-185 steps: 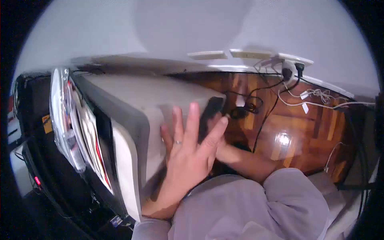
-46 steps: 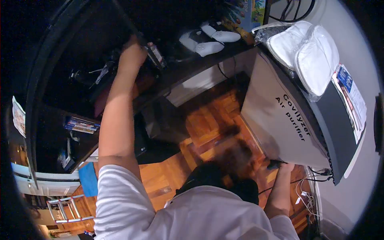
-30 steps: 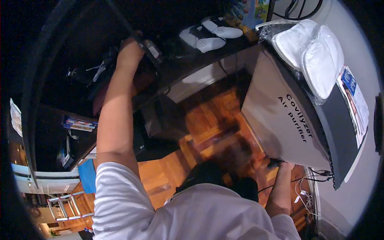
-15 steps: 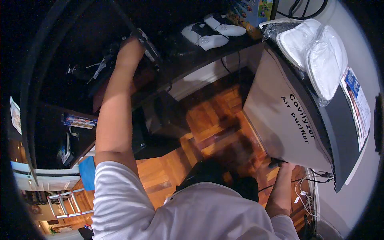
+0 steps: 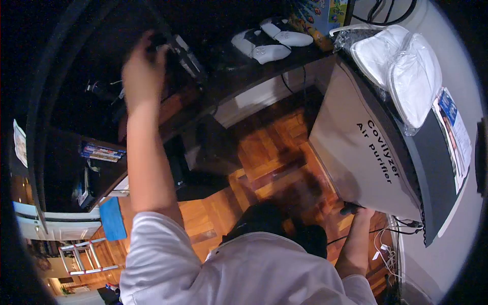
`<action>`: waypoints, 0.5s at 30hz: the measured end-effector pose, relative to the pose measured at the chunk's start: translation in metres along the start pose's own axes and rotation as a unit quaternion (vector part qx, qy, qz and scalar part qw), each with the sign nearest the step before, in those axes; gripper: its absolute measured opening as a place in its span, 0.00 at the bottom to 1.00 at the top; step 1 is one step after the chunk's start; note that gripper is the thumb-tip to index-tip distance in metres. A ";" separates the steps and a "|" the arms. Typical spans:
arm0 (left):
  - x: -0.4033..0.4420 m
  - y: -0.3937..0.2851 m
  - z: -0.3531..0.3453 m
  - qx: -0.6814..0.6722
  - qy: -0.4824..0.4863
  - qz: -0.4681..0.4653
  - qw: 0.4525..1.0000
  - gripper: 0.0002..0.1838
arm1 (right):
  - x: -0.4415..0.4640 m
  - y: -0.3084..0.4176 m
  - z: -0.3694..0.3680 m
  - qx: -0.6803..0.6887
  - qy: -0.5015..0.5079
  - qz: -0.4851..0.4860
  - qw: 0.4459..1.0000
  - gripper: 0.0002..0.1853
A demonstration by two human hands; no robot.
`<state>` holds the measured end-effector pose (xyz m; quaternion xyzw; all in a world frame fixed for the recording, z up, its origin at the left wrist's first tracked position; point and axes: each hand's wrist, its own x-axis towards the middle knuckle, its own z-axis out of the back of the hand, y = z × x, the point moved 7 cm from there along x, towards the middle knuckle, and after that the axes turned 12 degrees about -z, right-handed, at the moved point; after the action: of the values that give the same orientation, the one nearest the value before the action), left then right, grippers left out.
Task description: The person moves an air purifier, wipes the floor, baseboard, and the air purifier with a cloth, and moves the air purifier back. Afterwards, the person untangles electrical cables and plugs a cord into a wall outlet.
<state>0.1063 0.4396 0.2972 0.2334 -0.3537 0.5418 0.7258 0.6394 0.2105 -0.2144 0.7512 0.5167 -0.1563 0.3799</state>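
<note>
My left hand is raised over a dark shelf, slightly blurred, its thumb and forefinger apart with a dark gap between them. To its right leans a slim dark-and-silver object, which my fingers do not seem to touch. A reddish-brown box lies below that. My right hand is low, at the bottom edge of a large box marked "Covilyzer Air purifier". Its fingers are partly hidden by the box, and a small black object sticks out from them.
Two white-and-black game controllers rest on the shelf. Plastic-wrapped white pads and a leaflet lie on top of the box. Cables trail by the wall. Books fill a lower shelf; a step ladder stands beyond.
My left hand has drawn back and left from beside the dark-and-silver object, and its fingers now show apart. My right hand has barely moved.
</note>
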 end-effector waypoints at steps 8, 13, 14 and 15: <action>-0.171 -0.232 -0.069 -0.504 0.136 -0.208 0.827 0.13 | -0.006 0.007 0.003 -0.134 0.035 0.156 0.978 0.20; -0.210 -0.236 -0.273 -0.674 0.148 0.171 0.703 0.27 | 0.003 -0.002 0.005 0.103 0.068 0.051 0.991 0.22; -0.198 -0.242 -0.272 -0.729 0.155 0.207 0.634 0.29 | 0.008 0.002 0.007 0.146 0.112 0.039 0.982 0.23; -0.186 -0.248 -0.272 -0.774 0.159 0.246 0.562 0.31 | 0.010 0.004 0.010 0.124 0.092 0.048 0.987 0.23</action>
<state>0.3829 0.4449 -0.0086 -0.6038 -0.5598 0.2465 0.5111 0.6490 0.2087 -0.2254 0.8275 0.4897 -0.1311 0.2413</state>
